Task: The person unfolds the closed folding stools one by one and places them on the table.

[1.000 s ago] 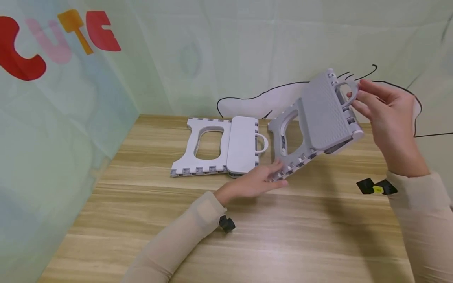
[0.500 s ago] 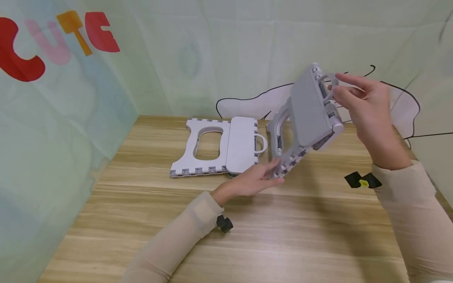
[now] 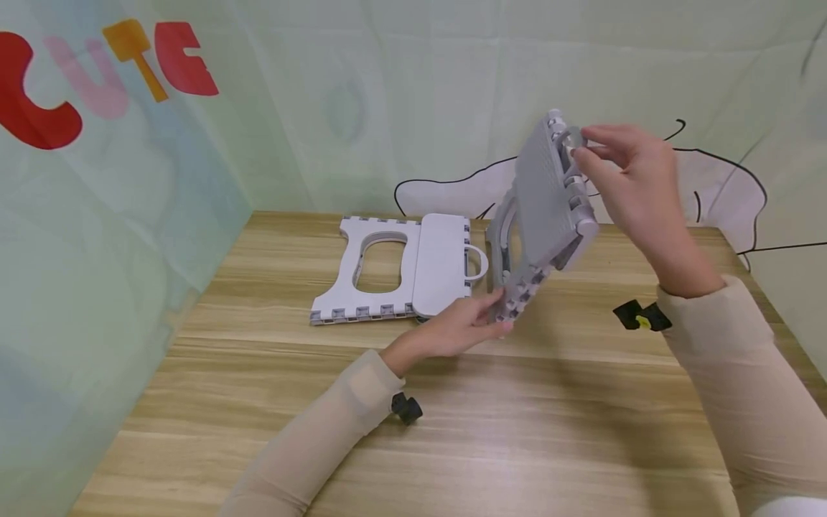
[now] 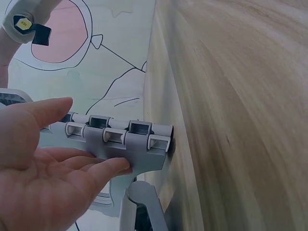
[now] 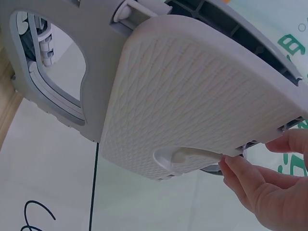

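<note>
A grey folding stool (image 3: 549, 194), folded flat, stands tilted with its lower end near the table. At its top, my right hand (image 3: 636, 172) pinches the loop handle (image 5: 197, 154) between thumb and fingers. My left hand (image 3: 455, 327) holds the stool's lower notched edge, thumb on one face and fingers on the other. In the left wrist view, the fingertips (image 4: 122, 166) rest against the leg panel below that edge. A second, white folding stool (image 3: 442, 262) lies folded on the table just to the left, its handle loop pointing right.
The wood-grain table (image 3: 291, 402) meets a printed cloth backdrop (image 3: 323, 108) along its back and left sides. My left forearm crosses in front of the white stool's near right corner.
My right hand has moved left with the handle, swinging the grey stool's top leftward so it stands steeper and more edge-on. The left hand has shifted only slightly. The white stool stays put.
</note>
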`<state>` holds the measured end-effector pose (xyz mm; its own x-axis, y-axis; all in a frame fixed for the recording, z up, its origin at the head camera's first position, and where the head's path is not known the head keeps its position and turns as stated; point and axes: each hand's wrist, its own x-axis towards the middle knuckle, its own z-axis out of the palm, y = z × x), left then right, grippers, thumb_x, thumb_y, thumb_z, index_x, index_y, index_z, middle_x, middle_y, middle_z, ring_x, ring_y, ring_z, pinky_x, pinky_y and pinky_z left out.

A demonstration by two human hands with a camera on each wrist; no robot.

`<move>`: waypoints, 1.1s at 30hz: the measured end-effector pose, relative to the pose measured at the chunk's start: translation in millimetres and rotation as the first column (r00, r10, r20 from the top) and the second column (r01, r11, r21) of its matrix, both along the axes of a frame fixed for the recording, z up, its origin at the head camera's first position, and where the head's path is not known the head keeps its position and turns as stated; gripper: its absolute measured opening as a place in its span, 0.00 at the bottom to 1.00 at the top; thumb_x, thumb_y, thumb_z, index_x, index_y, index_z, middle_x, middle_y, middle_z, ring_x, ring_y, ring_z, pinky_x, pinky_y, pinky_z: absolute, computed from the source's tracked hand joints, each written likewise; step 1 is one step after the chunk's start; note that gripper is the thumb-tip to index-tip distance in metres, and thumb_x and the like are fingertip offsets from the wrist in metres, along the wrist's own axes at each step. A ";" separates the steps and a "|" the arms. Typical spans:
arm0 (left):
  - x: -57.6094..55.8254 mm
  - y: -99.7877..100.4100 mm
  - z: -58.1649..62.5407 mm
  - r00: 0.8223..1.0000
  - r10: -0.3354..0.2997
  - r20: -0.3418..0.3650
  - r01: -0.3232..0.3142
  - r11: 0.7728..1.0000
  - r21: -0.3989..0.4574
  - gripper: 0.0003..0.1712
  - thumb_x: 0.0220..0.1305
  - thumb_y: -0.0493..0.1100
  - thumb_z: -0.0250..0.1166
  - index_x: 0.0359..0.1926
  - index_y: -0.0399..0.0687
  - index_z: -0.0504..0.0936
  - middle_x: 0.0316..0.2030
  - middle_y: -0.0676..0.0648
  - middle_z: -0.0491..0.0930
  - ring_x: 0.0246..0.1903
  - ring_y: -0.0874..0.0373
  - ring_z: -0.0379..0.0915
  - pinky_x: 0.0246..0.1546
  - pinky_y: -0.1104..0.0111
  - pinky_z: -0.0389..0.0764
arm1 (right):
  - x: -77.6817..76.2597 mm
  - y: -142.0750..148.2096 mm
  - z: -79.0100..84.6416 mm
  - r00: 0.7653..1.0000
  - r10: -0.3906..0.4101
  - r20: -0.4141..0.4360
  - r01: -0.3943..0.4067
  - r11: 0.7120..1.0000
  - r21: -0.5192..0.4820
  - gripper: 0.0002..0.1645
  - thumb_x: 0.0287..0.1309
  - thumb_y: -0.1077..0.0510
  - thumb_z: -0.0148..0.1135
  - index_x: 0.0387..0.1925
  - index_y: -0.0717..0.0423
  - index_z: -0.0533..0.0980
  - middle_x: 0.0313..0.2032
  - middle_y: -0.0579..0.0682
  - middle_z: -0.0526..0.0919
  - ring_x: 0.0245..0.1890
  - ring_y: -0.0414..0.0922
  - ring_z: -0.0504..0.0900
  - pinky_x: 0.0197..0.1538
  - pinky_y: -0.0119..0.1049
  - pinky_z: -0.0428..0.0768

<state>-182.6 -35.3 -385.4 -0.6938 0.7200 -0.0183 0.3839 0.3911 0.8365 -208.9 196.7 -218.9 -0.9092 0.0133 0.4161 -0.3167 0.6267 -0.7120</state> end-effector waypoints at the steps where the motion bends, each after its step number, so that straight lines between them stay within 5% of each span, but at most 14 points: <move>1: -0.1 -0.4 -0.1 1.000 0.001 0.003 -0.001 1.000 0.003 0.41 0.76 0.50 0.56 0.76 0.34 0.48 0.72 0.36 0.60 0.67 0.47 0.64 0.64 0.68 0.69 | -0.2 -1.7 0.4 1.000 0.000 -0.007 0.000 1.000 0.015 0.26 0.69 0.48 0.58 0.64 0.53 0.76 0.63 0.52 0.76 0.60 0.49 0.78 0.62 0.39 0.77; 10: -0.4 -3.4 0.8 1.000 0.010 -0.013 -0.010 1.000 0.017 0.40 0.75 0.48 0.57 0.76 0.33 0.50 0.70 0.36 0.63 0.67 0.47 0.64 0.65 0.68 0.68 | -1.9 -16.1 1.4 0.997 0.049 -0.062 -0.043 0.995 0.091 0.24 0.71 0.51 0.56 0.63 0.56 0.76 0.62 0.53 0.75 0.58 0.51 0.79 0.57 0.45 0.80; 16: -0.2 -3.1 1.5 0.999 0.022 -0.024 -0.021 1.000 0.023 0.39 0.75 0.46 0.58 0.75 0.33 0.52 0.67 0.36 0.68 0.65 0.49 0.68 0.63 0.67 0.72 | -4.2 -24.1 -0.1 0.994 0.072 -0.088 -0.062 0.992 0.112 0.23 0.72 0.55 0.55 0.63 0.60 0.75 0.61 0.54 0.75 0.57 0.50 0.78 0.56 0.39 0.80; 33: -1.9 -6.5 0.5 0.999 0.024 0.030 -0.026 0.997 0.073 0.37 0.76 0.44 0.57 0.75 0.31 0.53 0.72 0.37 0.59 0.68 0.50 0.63 0.65 0.72 0.67 | -7.7 -40.5 -3.7 0.985 0.126 -0.119 -0.106 0.980 0.167 0.24 0.72 0.58 0.53 0.65 0.65 0.71 0.62 0.57 0.72 0.58 0.48 0.77 0.58 0.32 0.77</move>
<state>-184.5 -41.8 -384.9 -0.7115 0.7025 0.0141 0.3501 0.3371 0.8740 -216.6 156.2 -222.5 -0.8395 -0.1649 0.5177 -0.4761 0.6825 -0.5546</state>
